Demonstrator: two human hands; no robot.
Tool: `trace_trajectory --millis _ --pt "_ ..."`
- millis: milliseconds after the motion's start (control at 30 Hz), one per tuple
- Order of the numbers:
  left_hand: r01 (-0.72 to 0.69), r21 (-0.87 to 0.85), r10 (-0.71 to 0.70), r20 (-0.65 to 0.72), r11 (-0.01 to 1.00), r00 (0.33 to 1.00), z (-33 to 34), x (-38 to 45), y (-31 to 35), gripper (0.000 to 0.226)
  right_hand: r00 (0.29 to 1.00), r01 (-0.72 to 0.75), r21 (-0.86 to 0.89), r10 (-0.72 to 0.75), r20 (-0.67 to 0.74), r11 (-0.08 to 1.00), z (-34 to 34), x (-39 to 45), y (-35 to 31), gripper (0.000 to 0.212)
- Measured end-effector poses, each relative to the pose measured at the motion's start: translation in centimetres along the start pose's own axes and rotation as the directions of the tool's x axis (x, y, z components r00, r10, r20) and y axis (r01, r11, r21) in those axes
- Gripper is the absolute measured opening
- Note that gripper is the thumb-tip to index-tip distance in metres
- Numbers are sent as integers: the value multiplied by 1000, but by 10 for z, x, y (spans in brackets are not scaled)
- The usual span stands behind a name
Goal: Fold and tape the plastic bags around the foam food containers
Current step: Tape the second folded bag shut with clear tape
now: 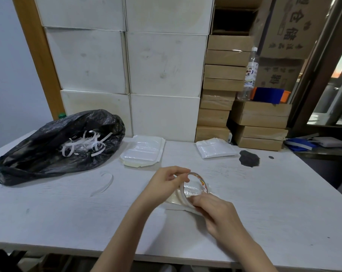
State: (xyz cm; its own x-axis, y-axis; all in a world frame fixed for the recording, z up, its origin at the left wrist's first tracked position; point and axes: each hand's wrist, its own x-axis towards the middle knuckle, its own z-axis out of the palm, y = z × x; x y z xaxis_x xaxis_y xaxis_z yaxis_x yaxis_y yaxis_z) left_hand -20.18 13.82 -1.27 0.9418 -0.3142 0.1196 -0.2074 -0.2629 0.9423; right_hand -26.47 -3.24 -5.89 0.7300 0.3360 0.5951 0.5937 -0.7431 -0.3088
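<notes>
**Tape being readied at the white table**

White table (68,213), boxes stacked behind. A tape roll (193,188) is pinched at its top by the left hand (166,182) and gripped at its lower edge by the right hand (215,211), just above a bagged foam container (176,202). Judged step: freeing the tape end. Next, a strip must be pulled and pressed onto the fold. Two wrapped packs (143,151) lie farther back.

A white table (68,216) carries everything. A black bag (48,146) of paper strips lies at its far left, with one loose strip (104,185) near it. Two wrapped containers (143,151) (215,148) sit along the far edge, a third (178,203) near the middle. A dark patch (249,158) marks the far right.
</notes>
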Motion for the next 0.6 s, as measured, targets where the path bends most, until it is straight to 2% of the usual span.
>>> trace_trajectory --millis 67,233,333,433,600 --pt "3 -74 -2 14 997 1000 -3 -1 0 14 1000 9 24 -9 3 1000 1 0 1 27" --pt "-20 -213 4 -74 977 997 -4 -6 -5 9 1000 25 36 -25 4 999 3 1 3 28" --pt "-50 -219 23 -122 974 992 -2 -8 -8 6 1000 29 54 -29 -1 998 4 1 3 26" --pt "-85 -235 40 -189 968 981 2 -9 -13 14 1000 -5 89 6 -13 996 5 0 5 35" --pt "-127 -160 107 -128 979 986 9 -15 -20 16 988 -147 116 152 -32 982 5 4 5 22"
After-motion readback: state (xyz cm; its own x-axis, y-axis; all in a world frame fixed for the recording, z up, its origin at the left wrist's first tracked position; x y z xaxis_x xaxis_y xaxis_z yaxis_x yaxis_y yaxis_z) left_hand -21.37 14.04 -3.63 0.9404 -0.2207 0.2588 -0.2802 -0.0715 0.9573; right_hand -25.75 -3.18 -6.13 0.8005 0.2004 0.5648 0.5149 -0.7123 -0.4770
